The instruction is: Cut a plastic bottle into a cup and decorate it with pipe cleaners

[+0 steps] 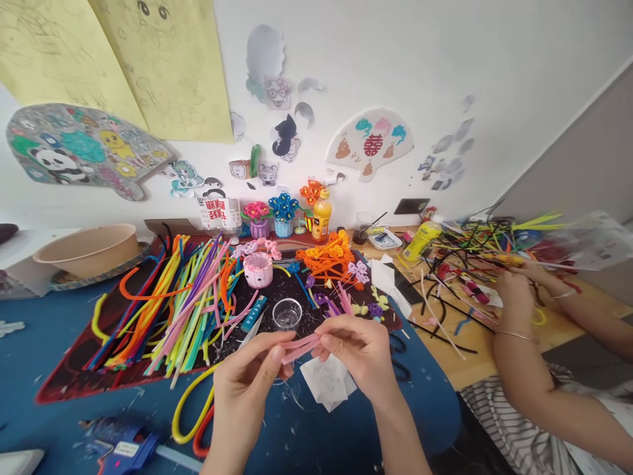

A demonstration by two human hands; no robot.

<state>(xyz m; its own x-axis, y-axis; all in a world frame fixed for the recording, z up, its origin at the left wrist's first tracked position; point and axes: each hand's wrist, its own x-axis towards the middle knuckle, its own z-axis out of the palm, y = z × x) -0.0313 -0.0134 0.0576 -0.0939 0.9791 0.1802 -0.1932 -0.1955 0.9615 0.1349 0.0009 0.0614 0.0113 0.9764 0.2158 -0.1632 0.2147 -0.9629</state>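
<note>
Between my two hands, several short pink pipe cleaners [299,348] lie stretched sideways in a small bunch. My left hand [252,376] pinches their left part with thumb and fingers. Closed around their right end is my right hand [356,353]. Just beyond the fingers stands a clear plastic cup [287,315]. A white crumpled tissue [329,382] lies below my right hand. Scissors [250,331], partly covered, rest beside a teal-labelled item [254,313] past my left hand. Behind the cup is a pink pot with eyes [258,270].
Left of my hands lies a large heap of coloured pipe cleaners [192,303]. A blue glue gun [123,445] sits at the front left. Orange flower pieces [324,254] and an orange bottle [322,218] stand farther back. At right, another person's hands [517,287] work over a cluttered wooden table [462,369].
</note>
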